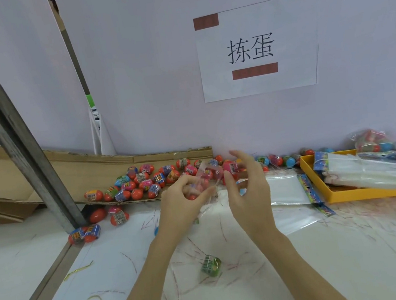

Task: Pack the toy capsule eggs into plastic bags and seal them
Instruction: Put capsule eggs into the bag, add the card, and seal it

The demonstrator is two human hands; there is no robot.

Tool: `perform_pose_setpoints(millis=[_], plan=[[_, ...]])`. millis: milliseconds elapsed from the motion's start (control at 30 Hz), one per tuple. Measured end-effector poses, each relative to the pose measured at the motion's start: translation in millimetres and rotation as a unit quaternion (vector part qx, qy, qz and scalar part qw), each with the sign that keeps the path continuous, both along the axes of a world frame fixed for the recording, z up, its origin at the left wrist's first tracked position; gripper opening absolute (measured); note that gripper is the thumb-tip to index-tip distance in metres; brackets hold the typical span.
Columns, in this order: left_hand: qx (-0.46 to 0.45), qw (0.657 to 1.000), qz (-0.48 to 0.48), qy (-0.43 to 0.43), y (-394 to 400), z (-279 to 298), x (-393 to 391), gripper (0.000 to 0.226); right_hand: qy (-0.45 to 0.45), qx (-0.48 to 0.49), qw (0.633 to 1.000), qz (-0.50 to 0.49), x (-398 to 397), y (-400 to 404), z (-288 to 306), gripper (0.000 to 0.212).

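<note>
A clear bag [204, 174] with eggs inside is gripped by the left hand [181, 197]; its other edge is met by the right hand [245, 181], fingers spread, blurred. Loose eggs [143, 182] are heaped on cardboard [88, 169] behind. Flat bags [286, 189] lie beside a yellow tray [344, 197]. A paper sign [257, 46] is fixed to the wall.

Glossy plastic capsule eggs [143, 182] lie on rough brown cardboard [88, 169]. Clear, shiny plastic bags [285, 188] rest on a smooth white table [356, 254], beside a matt grey metal post [14, 138].
</note>
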State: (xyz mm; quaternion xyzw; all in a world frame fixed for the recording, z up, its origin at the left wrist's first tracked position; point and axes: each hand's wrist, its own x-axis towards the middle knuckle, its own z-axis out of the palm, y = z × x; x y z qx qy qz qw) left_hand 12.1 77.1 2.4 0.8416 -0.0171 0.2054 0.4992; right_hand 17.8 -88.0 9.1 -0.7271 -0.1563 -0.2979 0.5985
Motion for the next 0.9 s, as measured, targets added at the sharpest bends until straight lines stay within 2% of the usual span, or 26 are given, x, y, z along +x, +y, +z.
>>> perform_pose_setpoints(millis=[67, 100, 233, 333, 467, 567, 667, 800, 900], plan=[[0.003, 1.000, 0.001, 0.011, 0.8, -1.8, 0.9, 0.048, -0.011, 0.048, 0.998, 0.034, -5.9, 2.9, 6.6, 0.031], [0.012, 1.000, 0.006, 0.006, 1.6, -1.9, 1.0, 0.050, -0.026, 0.041, 0.998, 0.049, -8.0, 4.4, 8.1, 0.029], [0.059, 0.998, -0.003, -0.038, 3.4, -2.4, 2.1, 0.049, -0.059, -0.096, 0.991, 0.071, -7.9, 6.6, 3.1, 0.031], [0.040, 0.998, -0.050, -0.025, 5.5, 0.2, 1.3, 0.058, -0.033, -0.116, 0.990, 0.077, -4.9, 5.8, 0.5, 0.033], [-0.040, 0.988, -0.144, 0.029, 10.4, 10.2, -2.8, 0.050, -0.009, -0.087, 0.994, 0.066, 0.4, -0.3, -0.1, 0.032], [-0.119, 0.970, -0.193, 0.088, 15.9, 15.5, -3.9, 0.058, 0.008, -0.073, 0.996, 0.055, 3.1, -3.8, -0.1, 0.032], [-0.150, 0.970, -0.168, 0.095, 19.8, 18.0, -3.3, 0.058, 0.036, -0.044, 0.997, 0.049, 6.2, -6.2, -2.0, 0.031], [-0.144, 0.981, -0.115, 0.062, 24.0, 14.4, 0.0, 0.035, 0.105, 0.060, 0.989, 0.091, 9.2, -4.9, -2.4, 0.028], [-0.153, 0.980, -0.110, 0.058, 24.4, 14.7, 0.1, 0.033, 0.113, 0.065, 0.988, 0.088, 9.5, -6.7, -2.8, 0.027]])
